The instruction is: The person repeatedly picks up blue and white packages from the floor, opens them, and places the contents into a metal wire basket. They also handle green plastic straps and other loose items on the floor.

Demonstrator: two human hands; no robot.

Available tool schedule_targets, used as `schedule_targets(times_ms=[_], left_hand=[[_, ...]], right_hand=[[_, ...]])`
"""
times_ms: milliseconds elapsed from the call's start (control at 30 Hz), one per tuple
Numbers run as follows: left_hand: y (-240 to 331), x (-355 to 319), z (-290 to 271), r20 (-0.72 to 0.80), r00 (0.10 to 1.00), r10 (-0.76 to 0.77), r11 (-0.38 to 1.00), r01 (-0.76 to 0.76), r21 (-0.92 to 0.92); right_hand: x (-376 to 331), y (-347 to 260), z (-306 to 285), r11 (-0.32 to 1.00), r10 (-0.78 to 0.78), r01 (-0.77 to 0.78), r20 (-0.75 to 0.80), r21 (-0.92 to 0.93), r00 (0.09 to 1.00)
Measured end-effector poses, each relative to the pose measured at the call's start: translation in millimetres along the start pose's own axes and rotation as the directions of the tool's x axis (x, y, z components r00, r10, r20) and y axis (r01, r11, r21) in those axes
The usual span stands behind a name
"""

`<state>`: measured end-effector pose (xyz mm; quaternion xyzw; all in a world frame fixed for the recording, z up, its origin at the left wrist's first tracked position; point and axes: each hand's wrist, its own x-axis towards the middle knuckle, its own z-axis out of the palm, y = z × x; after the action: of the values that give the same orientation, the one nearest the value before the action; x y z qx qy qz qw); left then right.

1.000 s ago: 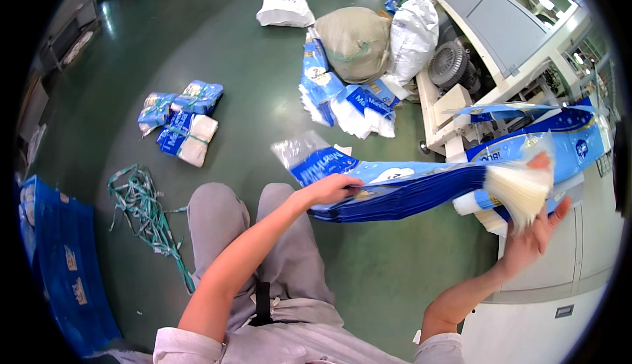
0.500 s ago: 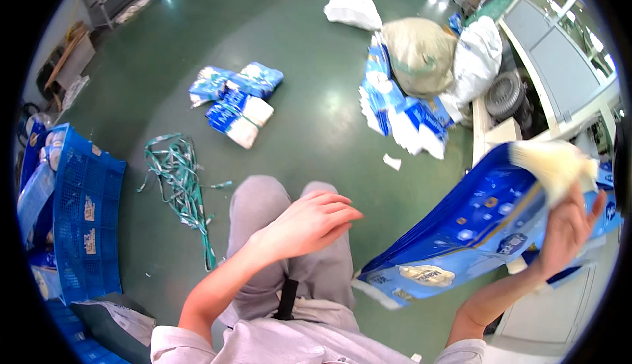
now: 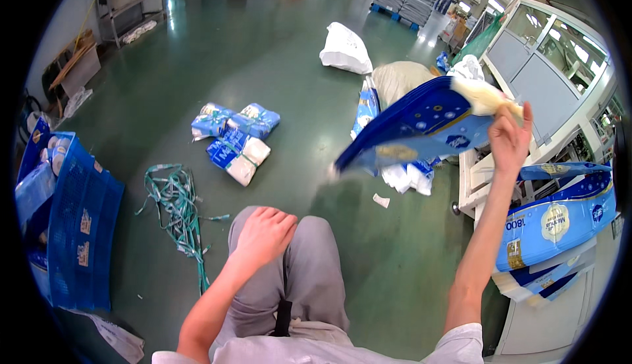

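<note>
Out in front at the right, my right hand (image 3: pixel 511 141) grips the pale gathered end of a blue printed plastic packaging bag (image 3: pixel 421 117). The bag, perhaps several layers thick, stretches in the air toward the left, its far tip blurred. My left hand (image 3: pixel 265 235) lies on my left knee with its fingers stretched out and nothing in it. Beyond my knees, bundles of folded blue bags (image 3: pixel 238 137) tied with green strap sit on the floor. To their lower left is a tangled heap of green straps (image 3: pixel 174 212).
A blue plastic basket (image 3: pixel 89 226) with packs in it stands at the left. More blue bags (image 3: pixel 553 226) hang at the right beside a white-framed machine (image 3: pixel 526 54). A beige sack (image 3: pixel 398 84), a white sack (image 3: pixel 345 49) and a paper scrap (image 3: pixel 380 201) lie ahead.
My right hand has swung the bag up and forward, away from me. My left hand has moved left and down onto my knee. The view has tilted up.
</note>
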<state>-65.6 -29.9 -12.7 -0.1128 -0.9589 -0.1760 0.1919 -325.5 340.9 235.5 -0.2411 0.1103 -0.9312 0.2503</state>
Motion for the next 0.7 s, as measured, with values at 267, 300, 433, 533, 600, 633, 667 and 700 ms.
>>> schedule_targets(times_ms=[267, 300, 433, 533, 600, 633, 667, 700], left_hand=[[2, -1, -6, 0.033, 0.999, 0.001, 0.999, -0.002, 0.033], [3, 0, -5, 0.033, 0.999, 0.007, 1.000, -0.008, 0.025], [17, 19, 8, 0.062, 0.997, 0.048, 0.999, -0.049, 0.001], [30, 28, 16, 0.002, 0.998, 0.062, 0.994, -0.062, -0.089], [22, 22, 19, -0.025, 0.999, 0.038, 0.993, -0.040, -0.113], [19, 21, 12, -0.015, 1.000, 0.005, 0.995, -0.006, -0.097], [21, 22, 11, 0.027, 1.000, 0.001, 0.996, 0.001, -0.090], [21, 28, 18, 0.034, 0.999, 0.027, 0.994, -0.023, -0.108]], right_hand=[[-90, 21, -38, 1.000, 0.005, -0.002, -0.131, 0.026, 0.991], [-108, 27, -47, 0.995, -0.026, 0.044, -0.196, 0.088, 0.980], [-200, 36, -81, 0.970, -0.150, 0.212, -0.393, 0.118, 0.907], [-273, 60, -72, 0.957, -0.243, 0.287, -0.454, 0.029, 0.857], [-310, 89, -83, 0.909, -0.312, 0.400, -0.445, 0.118, 0.839], [-316, 91, -67, 0.875, -0.376, 0.474, -0.483, 0.095, 0.791], [-325, 98, -44, 0.834, -0.431, 0.547, -0.528, 0.078, 0.732], [-329, 99, -23, 0.794, -0.470, 0.604, -0.570, 0.060, 0.674]])
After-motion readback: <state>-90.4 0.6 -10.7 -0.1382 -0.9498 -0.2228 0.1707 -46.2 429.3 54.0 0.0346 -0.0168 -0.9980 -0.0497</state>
